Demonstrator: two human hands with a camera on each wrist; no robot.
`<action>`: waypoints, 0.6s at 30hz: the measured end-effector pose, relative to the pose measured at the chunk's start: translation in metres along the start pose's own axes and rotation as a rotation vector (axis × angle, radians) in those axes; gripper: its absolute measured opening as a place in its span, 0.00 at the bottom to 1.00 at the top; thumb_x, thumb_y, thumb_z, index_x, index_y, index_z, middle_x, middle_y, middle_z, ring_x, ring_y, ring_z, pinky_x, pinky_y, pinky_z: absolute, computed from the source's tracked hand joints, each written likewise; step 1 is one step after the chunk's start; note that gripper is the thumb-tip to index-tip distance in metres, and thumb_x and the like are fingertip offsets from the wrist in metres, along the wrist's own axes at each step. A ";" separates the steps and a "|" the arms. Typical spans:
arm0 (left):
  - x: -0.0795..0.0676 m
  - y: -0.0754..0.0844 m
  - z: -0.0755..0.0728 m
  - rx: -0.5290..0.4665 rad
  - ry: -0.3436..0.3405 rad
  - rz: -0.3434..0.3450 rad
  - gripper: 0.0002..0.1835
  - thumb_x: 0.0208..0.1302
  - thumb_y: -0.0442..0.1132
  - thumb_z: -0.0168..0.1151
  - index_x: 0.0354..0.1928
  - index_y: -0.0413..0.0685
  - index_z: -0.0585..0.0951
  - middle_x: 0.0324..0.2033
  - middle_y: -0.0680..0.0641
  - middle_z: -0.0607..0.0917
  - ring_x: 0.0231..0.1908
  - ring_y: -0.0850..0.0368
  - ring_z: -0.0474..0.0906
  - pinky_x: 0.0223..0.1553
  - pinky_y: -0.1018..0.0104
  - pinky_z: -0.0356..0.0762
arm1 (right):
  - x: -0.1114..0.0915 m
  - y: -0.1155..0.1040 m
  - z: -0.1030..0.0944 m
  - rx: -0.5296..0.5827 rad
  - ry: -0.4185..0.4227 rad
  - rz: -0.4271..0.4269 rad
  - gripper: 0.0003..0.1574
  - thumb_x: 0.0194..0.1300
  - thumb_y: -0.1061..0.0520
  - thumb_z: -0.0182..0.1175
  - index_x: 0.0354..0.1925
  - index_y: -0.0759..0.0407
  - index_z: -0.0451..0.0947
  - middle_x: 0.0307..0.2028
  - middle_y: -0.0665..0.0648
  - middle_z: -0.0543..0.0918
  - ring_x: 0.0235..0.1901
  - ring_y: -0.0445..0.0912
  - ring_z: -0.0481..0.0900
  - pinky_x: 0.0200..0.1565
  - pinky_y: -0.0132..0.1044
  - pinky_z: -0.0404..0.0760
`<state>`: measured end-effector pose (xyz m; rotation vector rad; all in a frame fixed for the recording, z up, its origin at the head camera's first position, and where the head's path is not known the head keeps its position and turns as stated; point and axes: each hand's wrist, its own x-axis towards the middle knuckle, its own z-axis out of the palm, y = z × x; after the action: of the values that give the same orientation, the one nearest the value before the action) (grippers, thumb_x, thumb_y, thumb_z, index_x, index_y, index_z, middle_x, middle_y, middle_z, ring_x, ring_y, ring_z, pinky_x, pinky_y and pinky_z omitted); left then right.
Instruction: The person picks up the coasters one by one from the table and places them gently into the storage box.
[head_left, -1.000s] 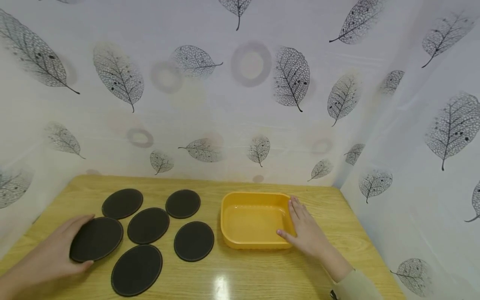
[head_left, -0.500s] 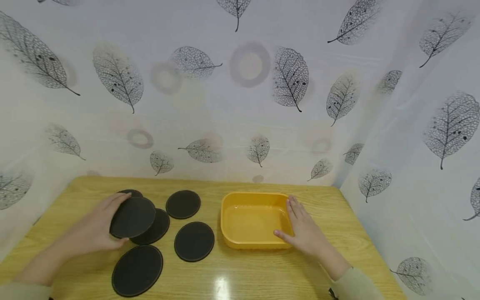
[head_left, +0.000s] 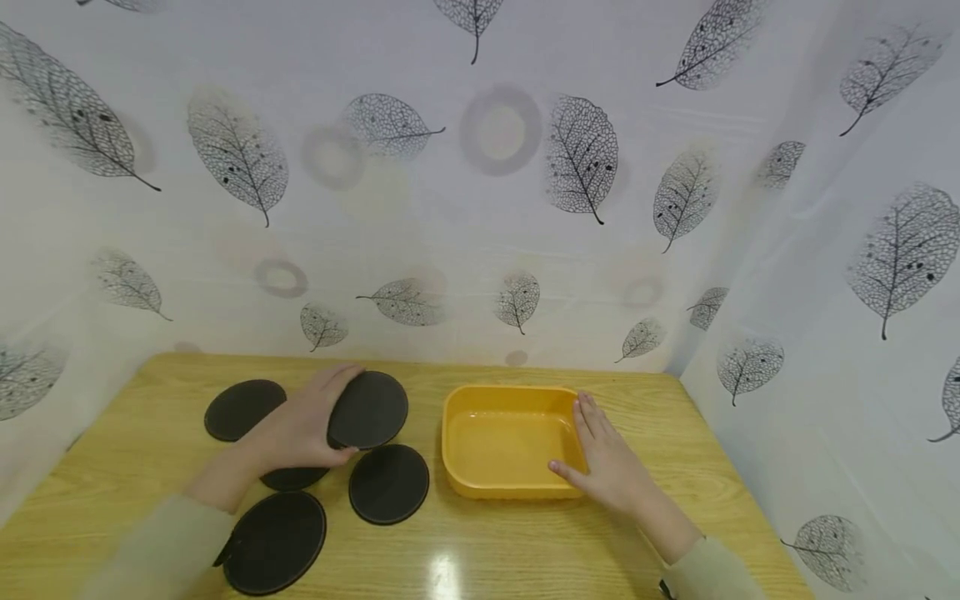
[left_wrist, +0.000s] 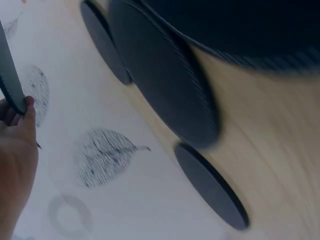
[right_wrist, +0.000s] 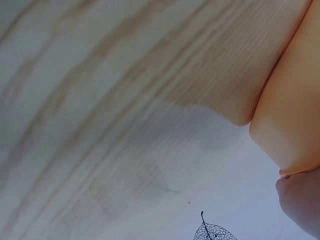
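Note:
My left hand (head_left: 303, 425) pinches a black round coaster (head_left: 369, 408) by its edge, thumb at the near side and fingers at the far side. The held coaster hangs over the spot of another coaster and hides it. In the left wrist view the hand (left_wrist: 19, 150) and the held coaster (left_wrist: 10, 75) show at the left edge. My right hand (head_left: 611, 458) rests on the right wall of a yellow rectangular tub (head_left: 510, 492), fingers straight along the rim and thumb over the inside. Nothing lies in the tub.
On the wooden table lie more black coasters: a far left one (head_left: 243, 408), a near one (head_left: 277, 546), one beside the tub (head_left: 388, 485), and one partly under my left wrist (head_left: 295, 478). A leaf-patterned curtain (head_left: 480, 233) stands behind and at the sides.
My left hand has lifted the coaster from the left and carried it rightward over the others, towards the tub. The right hand has stayed on the tub.

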<state>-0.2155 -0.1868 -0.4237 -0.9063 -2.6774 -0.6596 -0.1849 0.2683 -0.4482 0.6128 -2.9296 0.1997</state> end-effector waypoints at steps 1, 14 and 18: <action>0.007 0.005 0.003 -0.010 0.000 0.016 0.60 0.31 0.52 0.77 0.70 0.44 0.57 0.63 0.44 0.65 0.59 0.48 0.67 0.54 0.50 0.73 | 0.000 0.000 0.000 0.000 0.002 0.000 0.62 0.62 0.28 0.49 0.71 0.71 0.44 0.73 0.64 0.38 0.72 0.60 0.42 0.70 0.54 0.51; 0.076 0.063 0.049 -0.059 -0.099 0.176 0.57 0.34 0.57 0.73 0.69 0.47 0.58 0.64 0.47 0.64 0.58 0.55 0.68 0.57 0.58 0.73 | -0.002 0.002 0.001 0.002 0.030 -0.005 0.61 0.61 0.29 0.51 0.70 0.72 0.46 0.73 0.65 0.40 0.72 0.60 0.43 0.69 0.54 0.51; 0.087 0.075 0.063 -0.063 -0.137 0.218 0.57 0.35 0.58 0.72 0.69 0.44 0.59 0.64 0.46 0.65 0.59 0.54 0.67 0.59 0.60 0.72 | -0.001 0.002 0.003 0.016 0.034 -0.006 0.61 0.61 0.28 0.51 0.70 0.72 0.47 0.73 0.64 0.40 0.72 0.60 0.44 0.69 0.55 0.52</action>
<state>-0.2418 -0.0586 -0.4219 -1.2808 -2.6324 -0.6572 -0.1853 0.2701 -0.4511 0.6146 -2.8962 0.2309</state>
